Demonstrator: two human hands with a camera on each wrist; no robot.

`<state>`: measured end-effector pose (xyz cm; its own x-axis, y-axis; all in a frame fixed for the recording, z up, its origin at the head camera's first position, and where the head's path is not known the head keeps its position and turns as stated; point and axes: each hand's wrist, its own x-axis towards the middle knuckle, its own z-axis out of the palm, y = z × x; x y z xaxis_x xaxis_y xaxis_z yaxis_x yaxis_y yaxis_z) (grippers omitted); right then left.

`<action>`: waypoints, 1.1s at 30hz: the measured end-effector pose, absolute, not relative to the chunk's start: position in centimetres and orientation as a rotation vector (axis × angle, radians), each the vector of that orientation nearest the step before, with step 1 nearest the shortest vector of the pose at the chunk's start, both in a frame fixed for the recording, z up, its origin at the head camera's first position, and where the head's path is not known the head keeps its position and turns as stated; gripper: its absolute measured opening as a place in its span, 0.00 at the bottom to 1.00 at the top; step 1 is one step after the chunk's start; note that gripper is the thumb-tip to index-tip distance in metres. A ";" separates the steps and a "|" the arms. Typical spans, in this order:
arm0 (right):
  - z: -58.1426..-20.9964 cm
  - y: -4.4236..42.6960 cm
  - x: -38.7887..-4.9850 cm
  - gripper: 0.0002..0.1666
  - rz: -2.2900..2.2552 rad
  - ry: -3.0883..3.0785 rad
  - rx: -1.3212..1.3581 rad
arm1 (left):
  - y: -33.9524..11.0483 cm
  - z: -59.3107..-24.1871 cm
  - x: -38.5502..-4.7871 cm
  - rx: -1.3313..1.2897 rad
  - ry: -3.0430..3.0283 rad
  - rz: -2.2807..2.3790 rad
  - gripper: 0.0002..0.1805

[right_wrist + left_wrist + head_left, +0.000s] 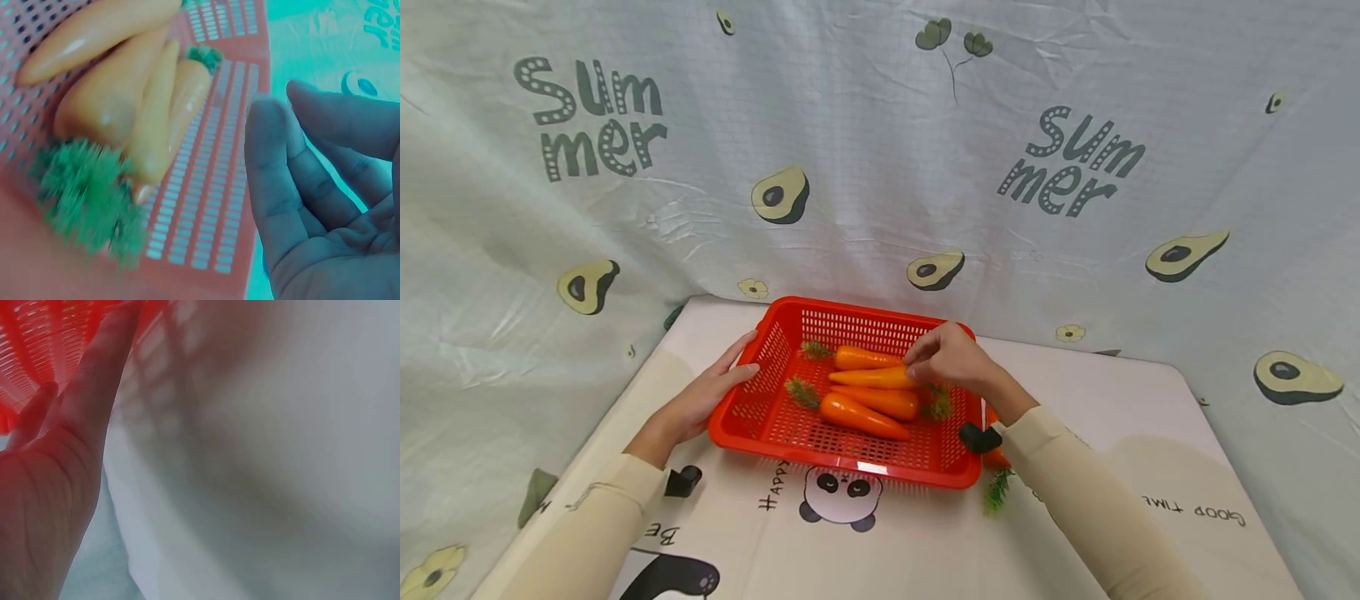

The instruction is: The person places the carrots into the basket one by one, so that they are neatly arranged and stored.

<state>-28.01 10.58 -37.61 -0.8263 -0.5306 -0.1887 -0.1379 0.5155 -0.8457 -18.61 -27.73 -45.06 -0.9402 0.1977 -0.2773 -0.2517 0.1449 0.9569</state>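
Observation:
A red plastic basket [880,471] stands on the table with several orange carrots [865,417] lying side by side in it, some with green leafy tops [87,194]. My left hand [703,396] holds the basket's left side, its thumb over the rim and its fingers along the outside. Over the basket's right half hovers my right hand [951,354], thumb and fingertips near each other. In the head view they overlap the end of a slim carrot [868,378]. The right wrist view shows a gap between thumb and forefinger with nothing in it.
Just right of the basket lies another carrot [996,458] with a green top, partly hidden by my right wrist. A pale printed cloth covers the table [820,558]. Behind it hangs a curtain [865,125] with avocado prints.

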 end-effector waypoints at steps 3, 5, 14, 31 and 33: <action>-37.4 12.1 -27.7 0.15 -1.270 2.307 -0.550 | -27.7 -45.0 -18.5 -0.053 2.093 1.859 0.41; -37.3 13.0 -27.7 0.14 -1.284 2.291 -0.537 | -27.8 -45.0 -18.4 -0.059 2.098 1.860 0.41; -37.6 16.9 -27.4 0.14 -1.260 2.337 -0.515 | -27.6 -44.7 -18.6 -0.055 2.120 1.837 0.41; -40.5 24.1 -24.5 0.20 -1.342 2.397 -0.292 | -27.6 -45.0 -18.6 -0.063 2.123 1.829 0.41; -41.3 24.5 -24.2 0.20 -1.310 2.433 -0.231 | -27.5 -45.0 -18.6 -0.061 2.118 1.833 0.41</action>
